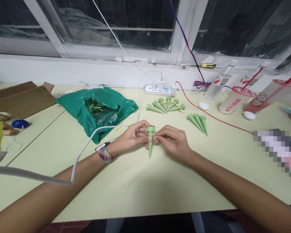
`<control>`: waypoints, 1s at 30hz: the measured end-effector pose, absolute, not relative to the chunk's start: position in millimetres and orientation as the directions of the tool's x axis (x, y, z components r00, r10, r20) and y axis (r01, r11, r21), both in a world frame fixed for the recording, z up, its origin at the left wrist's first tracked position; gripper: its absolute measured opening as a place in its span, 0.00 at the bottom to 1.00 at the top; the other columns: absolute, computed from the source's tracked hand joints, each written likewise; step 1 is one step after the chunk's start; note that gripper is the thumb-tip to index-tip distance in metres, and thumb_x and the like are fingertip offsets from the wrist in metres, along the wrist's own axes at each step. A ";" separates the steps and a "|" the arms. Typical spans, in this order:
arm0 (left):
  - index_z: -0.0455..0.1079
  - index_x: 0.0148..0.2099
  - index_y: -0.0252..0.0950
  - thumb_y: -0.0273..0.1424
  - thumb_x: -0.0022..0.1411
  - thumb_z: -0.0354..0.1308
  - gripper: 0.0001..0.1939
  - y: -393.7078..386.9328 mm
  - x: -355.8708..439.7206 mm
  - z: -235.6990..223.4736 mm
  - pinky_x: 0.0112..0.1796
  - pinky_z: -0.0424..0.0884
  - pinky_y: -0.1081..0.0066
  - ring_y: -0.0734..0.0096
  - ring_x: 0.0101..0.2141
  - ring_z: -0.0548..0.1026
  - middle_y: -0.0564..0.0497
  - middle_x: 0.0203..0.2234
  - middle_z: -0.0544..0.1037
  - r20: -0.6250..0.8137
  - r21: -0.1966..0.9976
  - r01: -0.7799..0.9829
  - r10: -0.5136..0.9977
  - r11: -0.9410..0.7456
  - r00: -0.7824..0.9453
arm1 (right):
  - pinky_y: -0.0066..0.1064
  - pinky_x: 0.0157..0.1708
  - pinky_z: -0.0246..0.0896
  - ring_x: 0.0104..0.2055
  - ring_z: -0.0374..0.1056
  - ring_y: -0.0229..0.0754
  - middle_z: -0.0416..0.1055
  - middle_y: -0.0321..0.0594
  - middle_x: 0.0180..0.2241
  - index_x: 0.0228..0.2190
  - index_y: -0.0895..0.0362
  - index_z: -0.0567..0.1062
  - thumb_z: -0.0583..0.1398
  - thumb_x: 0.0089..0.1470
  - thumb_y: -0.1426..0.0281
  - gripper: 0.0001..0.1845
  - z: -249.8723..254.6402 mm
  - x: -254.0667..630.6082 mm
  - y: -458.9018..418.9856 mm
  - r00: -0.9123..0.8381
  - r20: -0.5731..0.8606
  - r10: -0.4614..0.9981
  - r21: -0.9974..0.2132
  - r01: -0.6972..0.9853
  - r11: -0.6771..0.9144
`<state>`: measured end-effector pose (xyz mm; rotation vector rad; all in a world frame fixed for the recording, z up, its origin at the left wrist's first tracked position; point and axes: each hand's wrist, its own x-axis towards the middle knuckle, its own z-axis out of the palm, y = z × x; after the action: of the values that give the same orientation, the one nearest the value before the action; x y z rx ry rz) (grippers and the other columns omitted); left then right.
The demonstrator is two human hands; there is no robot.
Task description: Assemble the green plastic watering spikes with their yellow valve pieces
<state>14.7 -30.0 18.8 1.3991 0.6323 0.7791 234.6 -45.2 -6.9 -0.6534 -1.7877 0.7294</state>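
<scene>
Between the thumb and fingers of my left hand [138, 135] is a green plastic watering spike [150, 142], its wide cap up and its point down. My right hand [173, 139] pinches a small yellow valve [154, 136] against the spike's side, just under the cap; the fingertips cover most of it. Beyond my hands several green spikes with yellow valves [168, 103] lie in a fan. To their right, three green spikes [197, 122] lie side by side with no yellow part visible.
A torn green plastic bag [80, 111] with more green parts lies at the left, near a cardboard box [19, 98]. A white cable [77, 158] crosses over my left forearm. Behind stand a power strip [157, 90], a bottle [219, 81] and drink cups [235, 102]; a red cable [208, 113] runs right.
</scene>
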 end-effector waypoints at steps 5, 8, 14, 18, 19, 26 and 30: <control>0.69 0.49 0.36 0.34 0.65 0.69 0.15 -29.7 12.7 19.2 0.34 0.78 0.70 0.70 0.29 0.80 0.50 0.33 0.80 0.038 0.998 -0.064 0.778 0.003 0.628 | 0.34 0.32 0.75 0.34 0.77 0.42 0.79 0.41 0.33 0.39 0.53 0.82 0.61 0.64 0.77 0.10 -0.7 238.8 -43.3 -0.369 0.693 0.619 -0.599 0.182 0.780; 0.69 0.50 0.36 0.34 0.66 0.68 0.15 -31.9 16.8 21.0 0.35 0.80 0.67 0.67 0.32 0.81 0.48 0.35 0.80 0.055 0.995 -0.098 0.786 0.007 0.616 | 0.35 0.34 0.73 0.35 0.76 0.42 0.78 0.41 0.35 0.39 0.52 0.82 0.60 0.65 0.75 0.10 2.9 238.2 -40.1 -0.366 0.693 0.622 -0.590 0.207 0.780; 0.70 0.54 0.38 0.36 0.64 0.69 0.20 -22.6 15.8 20.9 0.32 0.81 0.68 0.68 0.29 0.80 0.51 0.33 0.79 0.194 0.970 -0.204 0.934 -0.136 0.299 | 0.39 0.43 0.74 0.39 0.74 0.43 0.77 0.41 0.40 0.60 0.50 0.71 0.59 0.68 0.70 0.21 0.0 233.1 -34.3 -0.226 0.633 0.740 -0.708 0.218 0.672; 0.71 0.54 0.39 0.37 0.61 0.70 0.21 -5.9 4.1 16.4 0.26 0.77 0.71 0.71 0.25 0.77 0.54 0.30 0.78 0.232 0.949 -0.214 0.973 -0.229 -0.013 | 0.53 0.59 0.68 0.58 0.69 0.54 0.75 0.50 0.53 0.60 0.52 0.71 0.58 0.68 0.69 0.21 -6.3 230.9 -32.5 -0.427 0.566 0.705 -0.551 0.439 0.709; 0.71 0.52 0.40 0.37 0.61 0.70 0.20 -3.2 2.3 15.5 0.26 0.77 0.71 0.71 0.24 0.77 0.54 0.29 0.78 0.231 0.947 -0.218 0.972 -0.237 -0.051 | 0.57 0.63 0.64 0.64 0.64 0.57 0.73 0.51 0.59 0.62 0.53 0.70 0.59 0.67 0.68 0.22 -7.5 230.0 -32.3 -0.496 0.540 0.680 -0.491 0.471 0.733; 0.72 0.49 0.39 0.34 0.60 0.67 0.15 -3.5 4.4 15.0 0.26 0.75 0.71 0.71 0.24 0.76 0.55 0.26 0.75 0.205 0.948 -0.241 0.978 -0.210 -0.045 | 0.62 0.70 0.54 0.75 0.47 0.64 0.63 0.52 0.69 0.66 0.57 0.66 0.57 0.70 0.64 0.27 -10.7 224.9 -30.1 -0.644 0.397 0.654 -0.355 0.550 0.756; 0.72 0.48 0.39 0.33 0.59 0.67 0.15 -3.9 5.5 15.6 0.25 0.75 0.70 0.71 0.23 0.75 0.55 0.25 0.74 0.202 0.950 -0.238 0.979 -0.202 -0.027 | 0.57 0.63 0.63 0.64 0.63 0.59 0.72 0.53 0.57 0.58 0.56 0.74 0.55 0.68 0.71 0.19 -7.6 225.4 -30.2 -0.538 0.498 0.680 -0.373 0.576 0.728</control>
<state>5.5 -3.9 15.6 1.1694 0.9248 1.4636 225.4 -30.2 -7.6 -0.9455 -2.2959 0.2158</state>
